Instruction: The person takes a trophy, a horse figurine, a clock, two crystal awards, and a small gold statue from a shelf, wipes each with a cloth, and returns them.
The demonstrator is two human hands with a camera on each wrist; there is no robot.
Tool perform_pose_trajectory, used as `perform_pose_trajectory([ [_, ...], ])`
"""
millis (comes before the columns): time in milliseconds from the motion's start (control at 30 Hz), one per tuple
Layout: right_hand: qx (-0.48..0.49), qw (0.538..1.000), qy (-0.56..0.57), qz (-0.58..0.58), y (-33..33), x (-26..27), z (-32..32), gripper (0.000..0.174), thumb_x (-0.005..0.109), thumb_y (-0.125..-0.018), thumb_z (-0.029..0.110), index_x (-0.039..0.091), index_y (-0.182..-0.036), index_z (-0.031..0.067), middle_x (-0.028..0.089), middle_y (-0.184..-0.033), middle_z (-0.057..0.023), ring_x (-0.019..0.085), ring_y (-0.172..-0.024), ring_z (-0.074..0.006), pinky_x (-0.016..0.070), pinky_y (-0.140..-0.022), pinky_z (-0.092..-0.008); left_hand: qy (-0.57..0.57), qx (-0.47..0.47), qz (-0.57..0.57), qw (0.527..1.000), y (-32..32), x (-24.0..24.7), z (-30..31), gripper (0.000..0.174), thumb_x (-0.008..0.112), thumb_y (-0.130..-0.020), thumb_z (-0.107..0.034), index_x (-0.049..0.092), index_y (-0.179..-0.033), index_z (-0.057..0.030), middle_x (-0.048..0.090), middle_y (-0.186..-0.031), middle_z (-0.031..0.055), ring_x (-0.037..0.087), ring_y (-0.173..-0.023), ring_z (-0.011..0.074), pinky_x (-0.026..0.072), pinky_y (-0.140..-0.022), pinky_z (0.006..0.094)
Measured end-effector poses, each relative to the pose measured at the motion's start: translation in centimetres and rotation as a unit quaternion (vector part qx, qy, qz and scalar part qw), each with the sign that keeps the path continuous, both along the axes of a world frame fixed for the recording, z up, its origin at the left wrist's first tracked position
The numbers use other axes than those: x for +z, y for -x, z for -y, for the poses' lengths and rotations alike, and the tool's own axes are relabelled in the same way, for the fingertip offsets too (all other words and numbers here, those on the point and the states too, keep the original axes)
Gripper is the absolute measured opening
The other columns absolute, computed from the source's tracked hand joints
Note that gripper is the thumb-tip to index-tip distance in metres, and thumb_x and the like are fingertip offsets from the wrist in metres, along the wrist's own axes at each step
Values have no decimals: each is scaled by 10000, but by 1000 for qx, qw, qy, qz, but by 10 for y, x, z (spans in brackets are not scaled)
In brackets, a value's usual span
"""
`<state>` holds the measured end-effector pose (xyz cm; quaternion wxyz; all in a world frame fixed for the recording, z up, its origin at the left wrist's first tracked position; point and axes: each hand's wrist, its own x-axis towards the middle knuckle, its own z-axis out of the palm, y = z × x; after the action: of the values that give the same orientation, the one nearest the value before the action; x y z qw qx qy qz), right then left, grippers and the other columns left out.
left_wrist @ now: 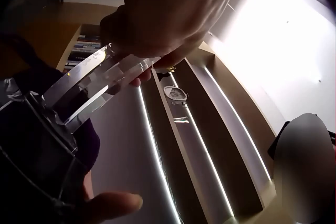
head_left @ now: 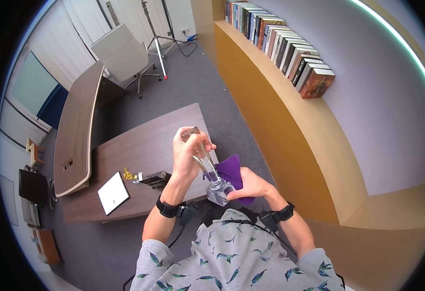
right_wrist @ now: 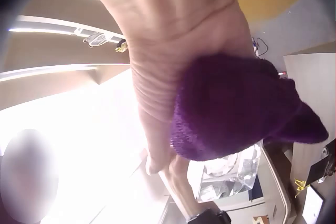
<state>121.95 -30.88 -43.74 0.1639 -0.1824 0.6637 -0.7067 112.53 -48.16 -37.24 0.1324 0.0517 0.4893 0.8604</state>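
Observation:
A clear, crystal-like piece with a blocky base (head_left: 218, 193) and long upright bars (left_wrist: 79, 77) is held tilted in front of the person's body. The left hand (head_left: 187, 153) grips its upper end with curled fingers, seen close in the left wrist view (left_wrist: 173, 19). Around the base, the right hand (head_left: 252, 185) holds a purple cloth (head_left: 230, 170), its thumb lying against the clear block. In the right wrist view the cloth (right_wrist: 231, 111) covers most of the right fingers, and part of the clear base (right_wrist: 236, 174) shows below it.
Below the hands stands a low wooden table (head_left: 144, 140) with a white flat item (head_left: 113, 193), a small gold object (head_left: 128, 173) and a black object (head_left: 157, 179). A long desk (head_left: 79, 121) is beyond. At right, books (head_left: 290, 48) line a curved ledge.

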Motion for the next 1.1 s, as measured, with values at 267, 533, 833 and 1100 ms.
perform_pose_trajectory([
  [267, -159, 912, -334, -176, -16, 31, 20, 796, 778, -620, 489, 498, -1172, -11, 540, -1093, -209, 574, -976, -389, 472, -864, -420, 22, 60, 12, 998, -1, 0, -8, 252, 598, -778, -25, 417, -952, -12, 560, -722, 78, 577, -592, 179, 546, -634, 368],
  [533, -212, 928, -259, -163, -6, 8, 23, 655, 781, -593, 382, 545, -1076, 8, 583, -1010, -193, 602, -886, -376, 496, -798, -411, 74, 91, -6, 993, -1, -3, -9, 351, 696, -786, -81, 417, -994, -33, 586, -859, 92, 637, -730, 202, 526, -699, 356],
  [833, 25, 990, 96, 99, -4, 5, 0, 493, 808, -645, 147, 576, -1059, 14, 619, -962, -27, 579, -881, -111, 464, -823, -265, -93, -196, -15, 976, -4, -13, -2, 404, 676, -807, -142, 421, -1099, -30, 563, -924, 138, 642, -810, 284, 529, -799, 473],
  [1100, 4, 997, 58, 54, -5, 0, 2, 519, 807, -673, 179, 562, -1097, 6, 613, -979, -23, 565, -888, -111, 458, -824, -267, -89, -156, 11, 984, -12, -21, -7, 215, 589, -865, -110, 441, -1004, -42, 502, -716, 57, 578, -571, 188, 550, -613, 398],
])
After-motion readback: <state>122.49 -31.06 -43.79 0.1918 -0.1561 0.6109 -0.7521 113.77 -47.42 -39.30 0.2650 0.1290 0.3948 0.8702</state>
